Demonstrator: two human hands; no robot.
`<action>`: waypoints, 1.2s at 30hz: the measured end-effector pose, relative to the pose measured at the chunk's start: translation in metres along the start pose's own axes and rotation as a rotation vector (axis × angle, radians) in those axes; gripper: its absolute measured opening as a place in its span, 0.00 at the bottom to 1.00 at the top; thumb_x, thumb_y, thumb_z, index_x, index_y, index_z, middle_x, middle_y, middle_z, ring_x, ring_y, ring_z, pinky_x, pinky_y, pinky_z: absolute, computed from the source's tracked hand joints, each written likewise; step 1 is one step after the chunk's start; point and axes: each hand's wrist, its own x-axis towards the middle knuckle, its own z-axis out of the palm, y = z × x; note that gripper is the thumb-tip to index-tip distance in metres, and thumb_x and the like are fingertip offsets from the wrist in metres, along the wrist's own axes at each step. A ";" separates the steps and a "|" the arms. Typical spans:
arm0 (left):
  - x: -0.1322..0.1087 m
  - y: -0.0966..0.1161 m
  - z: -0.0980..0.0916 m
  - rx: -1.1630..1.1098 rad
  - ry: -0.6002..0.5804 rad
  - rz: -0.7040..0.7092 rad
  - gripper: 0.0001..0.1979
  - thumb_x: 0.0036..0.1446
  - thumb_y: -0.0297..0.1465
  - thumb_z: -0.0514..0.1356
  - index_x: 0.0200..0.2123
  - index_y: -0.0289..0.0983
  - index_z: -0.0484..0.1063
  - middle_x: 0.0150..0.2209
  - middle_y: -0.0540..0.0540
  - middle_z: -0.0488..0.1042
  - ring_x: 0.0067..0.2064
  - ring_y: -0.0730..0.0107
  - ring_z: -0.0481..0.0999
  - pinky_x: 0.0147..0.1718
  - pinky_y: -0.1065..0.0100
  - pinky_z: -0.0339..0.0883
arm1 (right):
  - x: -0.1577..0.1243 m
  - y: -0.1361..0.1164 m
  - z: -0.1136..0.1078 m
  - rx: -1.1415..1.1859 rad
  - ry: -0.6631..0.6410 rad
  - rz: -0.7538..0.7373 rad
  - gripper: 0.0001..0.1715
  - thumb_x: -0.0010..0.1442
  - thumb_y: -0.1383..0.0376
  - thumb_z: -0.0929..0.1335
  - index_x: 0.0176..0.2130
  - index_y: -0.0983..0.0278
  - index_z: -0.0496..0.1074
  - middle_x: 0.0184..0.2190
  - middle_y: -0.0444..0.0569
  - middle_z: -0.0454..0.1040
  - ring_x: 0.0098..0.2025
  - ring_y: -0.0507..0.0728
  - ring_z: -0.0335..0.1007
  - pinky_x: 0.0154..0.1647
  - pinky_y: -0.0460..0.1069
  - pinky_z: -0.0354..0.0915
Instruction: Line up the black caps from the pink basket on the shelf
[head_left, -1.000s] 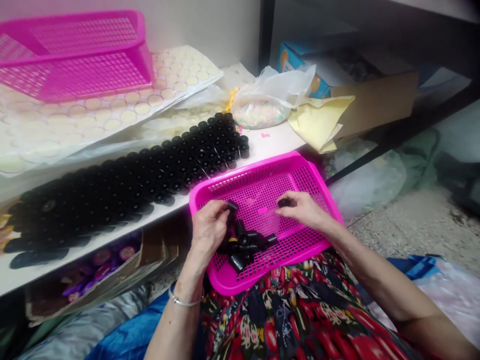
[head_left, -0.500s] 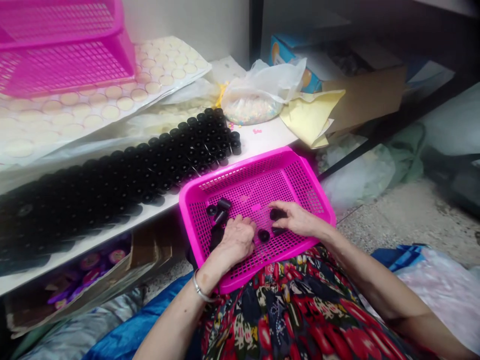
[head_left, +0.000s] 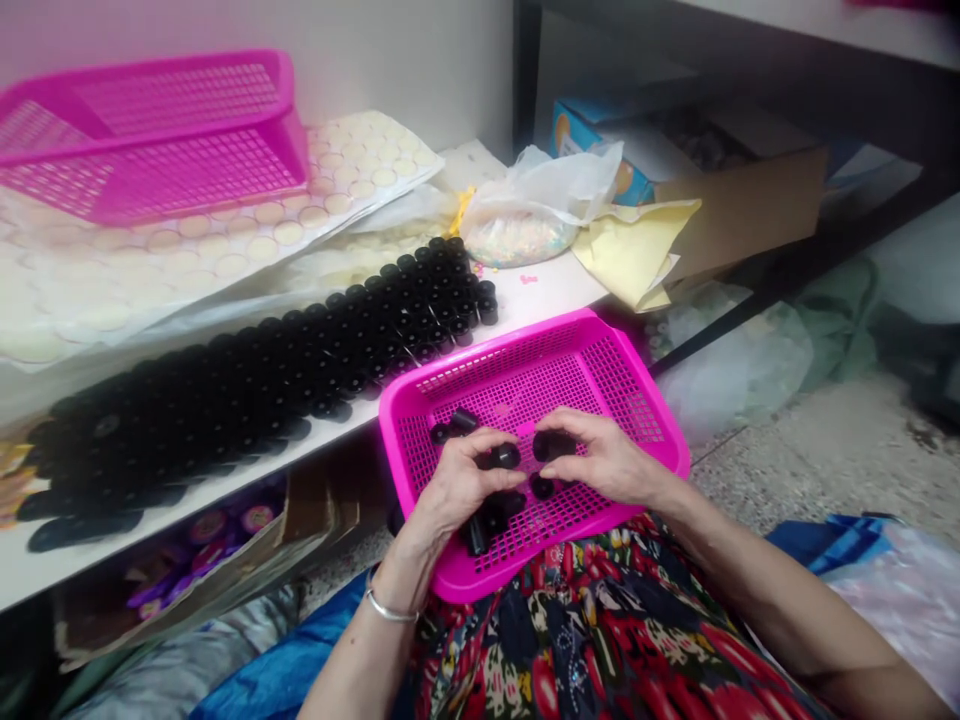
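A pink mesh basket rests at my lap, against the shelf edge. Inside it, my left hand grips a short black cylinder between thumb and fingers, its round end facing right. Close by on the right, my right hand is closed around another black cylinder. The two pieces are near each other but apart. Below the right fingers lies a loose black cylinder. More black cylinders lie under and beside the left hand, and a pair sits at the basket's left side.
Many black cylinders stand in tight rows along the white shelf. Behind them are sheets of round stickers under a second pink basket. A clear bag, yellow paper and a cardboard box stand farther right.
My left hand has lifted from the basket bottom and now holds a black cylinder up toward the right hand. The right hand keeps its piece, turned toward the left. The whole view has shifted slightly.
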 end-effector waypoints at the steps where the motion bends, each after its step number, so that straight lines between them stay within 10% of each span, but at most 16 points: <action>1: -0.001 0.001 0.001 -0.064 0.022 -0.020 0.20 0.33 0.29 0.70 0.36 0.35 0.75 0.30 0.50 0.71 0.32 0.72 0.70 0.34 0.69 0.64 | 0.001 -0.004 0.001 -0.019 0.000 -0.040 0.17 0.50 0.68 0.71 0.42 0.63 0.70 0.36 0.45 0.69 0.38 0.53 0.65 0.40 0.51 0.63; 23: 0.002 0.002 0.001 0.263 -0.045 0.175 0.14 0.42 0.31 0.66 0.36 0.38 0.77 0.31 0.49 0.72 0.34 0.68 0.70 0.35 0.67 0.65 | 0.011 -0.014 0.001 -0.258 -0.174 -0.133 0.11 0.58 0.69 0.66 0.42 0.63 0.70 0.33 0.46 0.66 0.36 0.53 0.61 0.37 0.50 0.60; 29: 0.002 -0.002 -0.002 -0.038 0.105 0.041 0.22 0.32 0.34 0.71 0.35 0.34 0.74 0.27 0.49 0.73 0.28 0.70 0.71 0.29 0.68 0.67 | 0.015 -0.012 0.001 -0.171 -0.144 -0.073 0.08 0.54 0.69 0.69 0.37 0.63 0.70 0.30 0.43 0.66 0.33 0.51 0.62 0.33 0.47 0.60; 36: -0.002 0.006 0.001 0.020 0.248 0.269 0.13 0.44 0.34 0.66 0.36 0.38 0.78 0.37 0.44 0.75 0.39 0.65 0.73 0.41 0.65 0.68 | 0.022 -0.018 0.013 -0.076 -0.028 -0.087 0.07 0.55 0.71 0.67 0.36 0.62 0.68 0.33 0.43 0.64 0.37 0.52 0.62 0.37 0.48 0.61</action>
